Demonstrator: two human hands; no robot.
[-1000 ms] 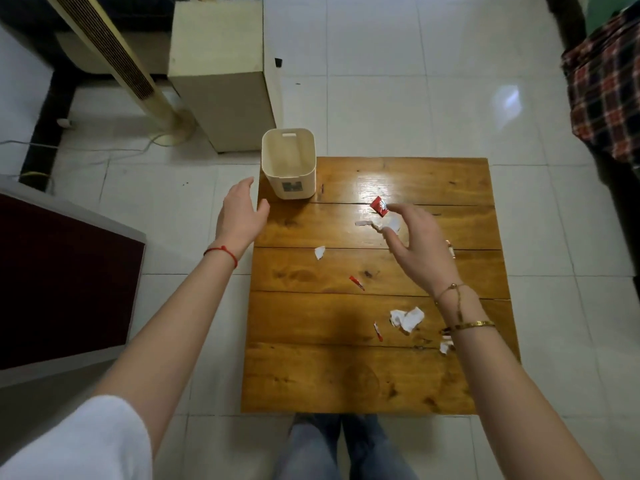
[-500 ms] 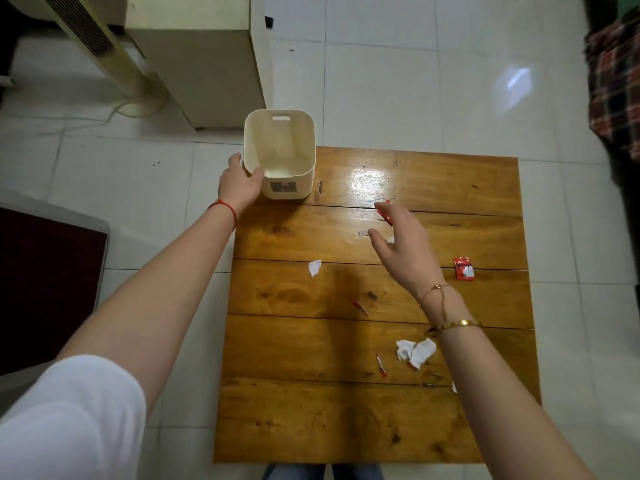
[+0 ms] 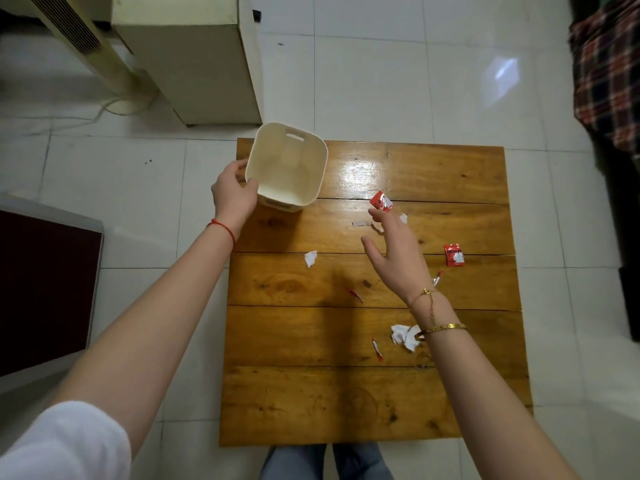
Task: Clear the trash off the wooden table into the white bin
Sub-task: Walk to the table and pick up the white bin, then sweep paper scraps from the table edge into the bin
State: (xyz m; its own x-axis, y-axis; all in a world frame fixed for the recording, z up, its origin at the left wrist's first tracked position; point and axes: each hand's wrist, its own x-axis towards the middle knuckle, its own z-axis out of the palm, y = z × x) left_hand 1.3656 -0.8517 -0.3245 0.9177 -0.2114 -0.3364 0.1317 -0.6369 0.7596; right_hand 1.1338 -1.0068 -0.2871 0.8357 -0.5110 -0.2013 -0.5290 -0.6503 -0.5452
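Observation:
The white bin [image 3: 313, 174] stands at the far left corner of the wooden table [image 3: 433, 174], tilted toward me. My left hand [image 3: 232, 195] grips its left rim. My right hand [image 3: 394, 252] hovers open over the table's middle, fingertips just short of a red wrapper [image 3: 381, 201]. A second red wrapper [image 3: 454, 255] lies to the right. White paper scraps [image 3: 310, 258] and a crumpled white piece [image 3: 403, 336] lie on the boards, with thin red strips [image 3: 355, 295] between them.
A cream cabinet [image 3: 194, 57] and a slatted fan tower [image 3: 79, 39] stand on the tiled floor beyond the table. A dark panel [image 3: 41, 289] lies to the left, plaid fabric [image 3: 609, 67] at the far right. My knees [image 3: 325, 462] are at the table's near edge.
My left hand reached the bin, took hold of its rim and tipped it toward me. My right hand stayed over the table near the red wrapper. The camera view shifted.

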